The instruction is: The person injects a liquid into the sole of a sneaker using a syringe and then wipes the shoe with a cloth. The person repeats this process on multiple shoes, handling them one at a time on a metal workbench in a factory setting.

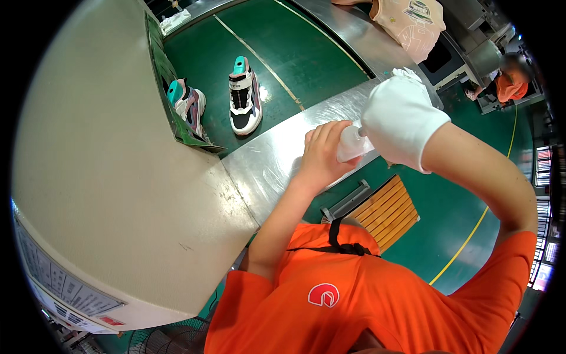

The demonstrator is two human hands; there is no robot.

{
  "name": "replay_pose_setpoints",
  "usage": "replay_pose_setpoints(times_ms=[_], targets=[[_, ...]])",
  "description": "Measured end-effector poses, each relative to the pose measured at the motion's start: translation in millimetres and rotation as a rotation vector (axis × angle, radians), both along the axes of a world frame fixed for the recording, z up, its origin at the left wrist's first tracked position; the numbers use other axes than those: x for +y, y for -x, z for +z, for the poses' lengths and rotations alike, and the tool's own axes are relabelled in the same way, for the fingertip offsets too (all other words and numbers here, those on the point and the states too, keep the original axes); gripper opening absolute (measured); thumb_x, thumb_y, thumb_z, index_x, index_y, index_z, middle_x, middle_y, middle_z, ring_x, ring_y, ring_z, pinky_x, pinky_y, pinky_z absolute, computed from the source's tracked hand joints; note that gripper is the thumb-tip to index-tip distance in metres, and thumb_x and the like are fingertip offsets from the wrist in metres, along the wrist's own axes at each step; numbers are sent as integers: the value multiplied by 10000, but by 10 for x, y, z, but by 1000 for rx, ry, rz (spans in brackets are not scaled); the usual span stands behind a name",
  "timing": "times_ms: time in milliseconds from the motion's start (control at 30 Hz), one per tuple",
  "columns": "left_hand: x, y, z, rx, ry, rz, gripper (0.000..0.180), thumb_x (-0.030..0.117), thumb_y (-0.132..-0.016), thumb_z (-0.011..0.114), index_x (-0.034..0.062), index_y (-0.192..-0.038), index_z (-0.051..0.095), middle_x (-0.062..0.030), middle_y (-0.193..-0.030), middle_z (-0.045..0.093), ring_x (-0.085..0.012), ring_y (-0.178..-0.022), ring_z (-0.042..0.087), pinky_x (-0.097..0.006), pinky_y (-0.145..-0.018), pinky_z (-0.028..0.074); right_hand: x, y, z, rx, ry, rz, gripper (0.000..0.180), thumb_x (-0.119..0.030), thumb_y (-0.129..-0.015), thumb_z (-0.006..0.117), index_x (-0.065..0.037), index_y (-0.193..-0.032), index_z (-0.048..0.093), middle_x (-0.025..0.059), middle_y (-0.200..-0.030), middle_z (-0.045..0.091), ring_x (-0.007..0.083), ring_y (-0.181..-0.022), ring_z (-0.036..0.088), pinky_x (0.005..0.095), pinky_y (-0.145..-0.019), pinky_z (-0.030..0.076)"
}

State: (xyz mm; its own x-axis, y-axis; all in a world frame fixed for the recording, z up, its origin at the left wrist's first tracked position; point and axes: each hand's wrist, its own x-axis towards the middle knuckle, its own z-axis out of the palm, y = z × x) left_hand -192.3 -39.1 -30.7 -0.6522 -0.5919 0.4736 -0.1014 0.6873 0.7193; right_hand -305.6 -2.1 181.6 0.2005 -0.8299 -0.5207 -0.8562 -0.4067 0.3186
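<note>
My bare left hand (326, 147) is closed around a small translucent white bottle (349, 145) above the metal edge of the conveyor. The bottle's grey tip points at my right hand (400, 118), which wears a white glove and is curled right next to it. Crumpled white material sticks out at the far side of the glove; its fingers are turned away, so what they hold is hidden. On the green belt (194, 44) stands a white, black and pink sneaker (243, 103) with a teal insert in its collar. A matching sneaker (190, 106) sits at the flap, partly hidden.
A large beige machine housing (100, 147) fills the left, with a green flap (162, 94) at its opening. A metal ledge (242, 171) borders the belt. Beyond my right hand lies a peach printed cloth item (410, 23). A slatted wooden stool (386, 212) stands below; another person (512, 82) is far right.
</note>
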Motion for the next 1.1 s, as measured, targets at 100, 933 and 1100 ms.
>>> replay_pose_setpoints(times_ms=[100, 933, 1100], targets=[[6, 25, -57, 52, -88, -36, 649, 117, -650, 794, 99, -1224, 491, -127, -1151, 551, -336, -1079, 539, -430, -901, 457, -129, -222, 8, 12, -107, -262, 169, -188, -676, 702, -240, -829, 753, 62, -704, 649, 272, -664, 637, 365, -587, 474], [1280, 69, -1299, -151, -1372, -35, 322, 266, -1013, 458, 7, -1187, 537, -56, -1093, 593, -116, -977, 575, -298, -846, 493, 1704, 115, -2840, -1124, 410, -1375, 321, -291, -889, 608, -38, -1087, 611, 210, -1004, 662, 363, -961, 634, 419, -833, 493], [1359, 536, -1418, 88, -1486, 24, 444, 350, -1027, 401, -48, -1186, 520, -132, -1059, 659, -180, -933, 631, -313, -823, 481, 1871, 175, -3027, -1304, 352, -1350, 640, -86, -894, 576, -68, -1449, 257, 255, -1085, 627, 422, -1027, 592, 445, -863, 471]])
